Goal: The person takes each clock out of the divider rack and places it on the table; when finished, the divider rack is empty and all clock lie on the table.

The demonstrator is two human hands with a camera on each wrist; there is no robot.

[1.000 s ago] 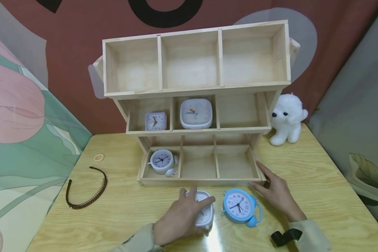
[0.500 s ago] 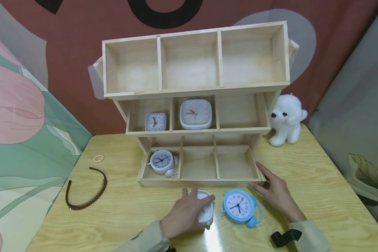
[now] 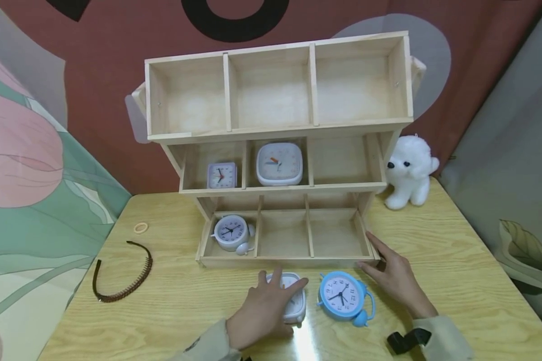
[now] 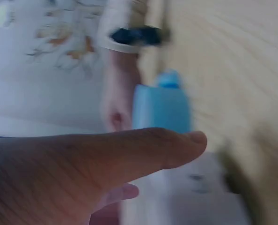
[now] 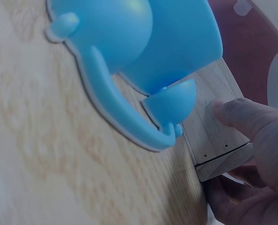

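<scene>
In the head view my left hand (image 3: 262, 311) holds a white square alarm clock (image 3: 298, 305) on the table, its fingers and thumb spread around the case and covering part of the dial. The thumb crosses the blurred left wrist view in front of the white case (image 4: 190, 197). My right hand (image 3: 399, 278) grips the lower right corner of a tiered wooden storage box (image 3: 280, 262). In the right wrist view, its thumb (image 5: 242, 115) presses the box's front board and the fingers go round the side. Between the hands lies a blue twin-bell alarm clock (image 3: 341, 296), face up.
A white twin-bell clock (image 3: 232, 233) sits in the bottom left compartment. The middle tier holds a small lilac clock (image 3: 222, 175) and a larger white clock (image 3: 279, 164). A headband (image 3: 124, 296) and a ring (image 3: 141, 228) lie left; a plush dog (image 3: 408, 170) stands right.
My left hand and the white square clock have shifted only very slightly on the table. The right hand stays at the box's corner.
</scene>
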